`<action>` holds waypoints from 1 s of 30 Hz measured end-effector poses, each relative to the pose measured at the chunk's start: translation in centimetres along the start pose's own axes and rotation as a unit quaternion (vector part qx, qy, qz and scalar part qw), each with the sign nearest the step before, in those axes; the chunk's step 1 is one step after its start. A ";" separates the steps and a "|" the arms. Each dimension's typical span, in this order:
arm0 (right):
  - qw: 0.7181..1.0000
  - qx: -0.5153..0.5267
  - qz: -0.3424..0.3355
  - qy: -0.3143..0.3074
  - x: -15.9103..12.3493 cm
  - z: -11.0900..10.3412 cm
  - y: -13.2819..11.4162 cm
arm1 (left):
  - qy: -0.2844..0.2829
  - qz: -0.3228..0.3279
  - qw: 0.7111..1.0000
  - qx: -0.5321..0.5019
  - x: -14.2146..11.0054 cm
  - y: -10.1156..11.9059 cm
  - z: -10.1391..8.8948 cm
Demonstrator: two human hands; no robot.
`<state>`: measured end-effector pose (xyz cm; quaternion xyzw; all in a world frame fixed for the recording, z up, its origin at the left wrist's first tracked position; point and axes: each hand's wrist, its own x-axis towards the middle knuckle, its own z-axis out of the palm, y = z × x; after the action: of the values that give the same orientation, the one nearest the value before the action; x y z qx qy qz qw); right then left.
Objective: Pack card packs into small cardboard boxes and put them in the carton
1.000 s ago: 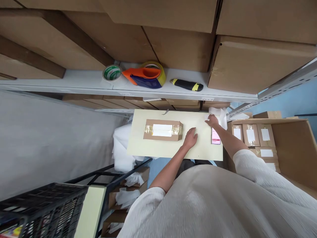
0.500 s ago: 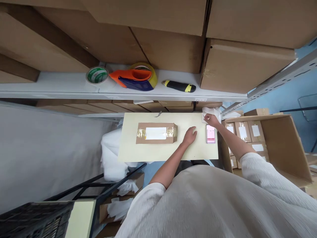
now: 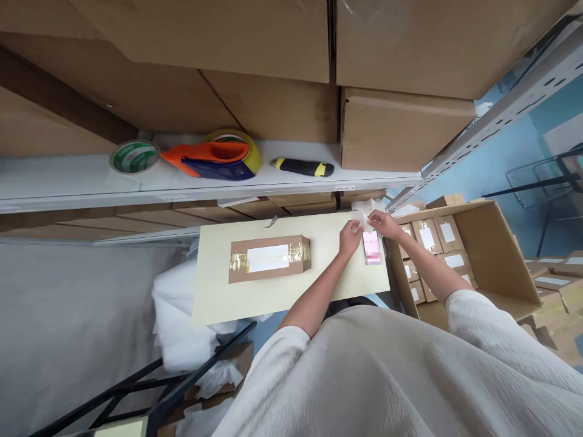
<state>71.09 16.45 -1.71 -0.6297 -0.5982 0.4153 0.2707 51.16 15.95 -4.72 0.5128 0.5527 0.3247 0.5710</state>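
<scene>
At the back right of the pale table (image 3: 212,285), both hands are together at a white paper strip (image 3: 361,217) that leads to a bunched white roll or pile (image 3: 376,205). My left hand (image 3: 350,237) pinches the strip's near edge with fingertips pressed together. Close beside it, my right hand (image 3: 383,224) grips the strip from the right. Just below the hands lies a phone (image 3: 372,247) with a lit pink screen. To the left, a closed cardboard box (image 3: 268,259) rests flat, bearing a white label and clear tape at its ends.
On the shelf above are a tape roll (image 3: 135,157), an orange-and-blue tape dispenser (image 3: 214,159) and a black-and-yellow utility knife (image 3: 304,167). A large open carton (image 3: 505,261) with small labelled boxes stands right of the table. White foam wrap (image 3: 180,309) hangs at the left.
My left hand has moved from the table's middle to the white strip and pinched it. My right hand stays at the white material, now closer to the left. The camera view has shifted and turned slightly.
</scene>
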 end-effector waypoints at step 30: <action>0.964 -0.180 0.049 0.190 -2.0 -0.3 4.1 | 0.135 -0.065 0.987 0.054 0.7 -1.1 -4.9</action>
<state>73.62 13.99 -4.61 -0.7640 -0.5687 0.1866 0.2411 46.37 17.41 -5.32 0.4570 0.6735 0.3231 0.4828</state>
